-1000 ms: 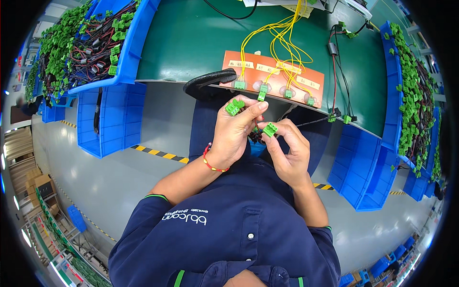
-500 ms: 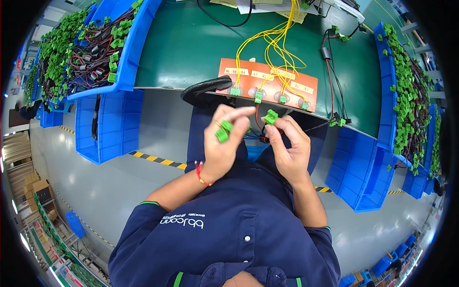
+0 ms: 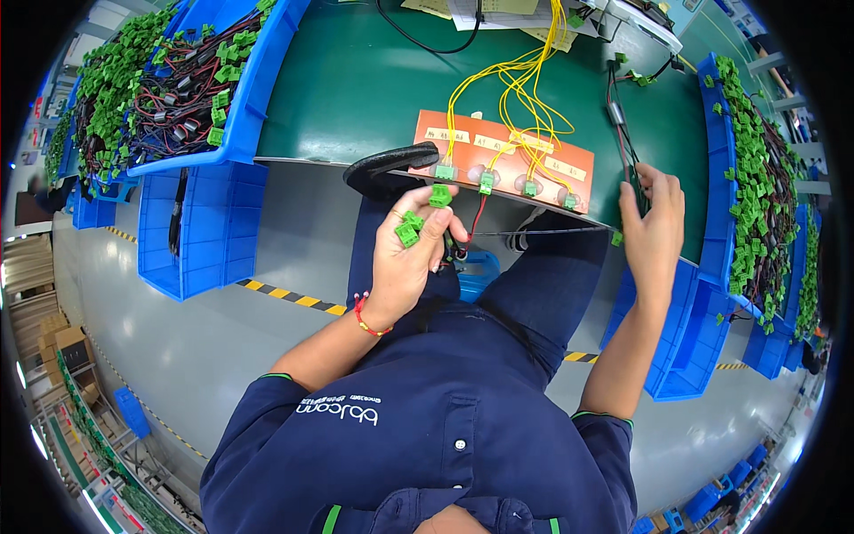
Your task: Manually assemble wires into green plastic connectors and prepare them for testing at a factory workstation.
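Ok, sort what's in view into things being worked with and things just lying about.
Seem part of the work:
- green plugs in the left hand
- dark cable at the right hand
- orange board with yellow wires

Seem just lying about:
- papers
- black cord
- cardboard boxes

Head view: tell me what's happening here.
A person's left hand holds green connectors. Their right hand is at a red-and-black cable on the green bench; whether it grips it is unclear. Yellow wires run to an orange board at the bench's front edge.
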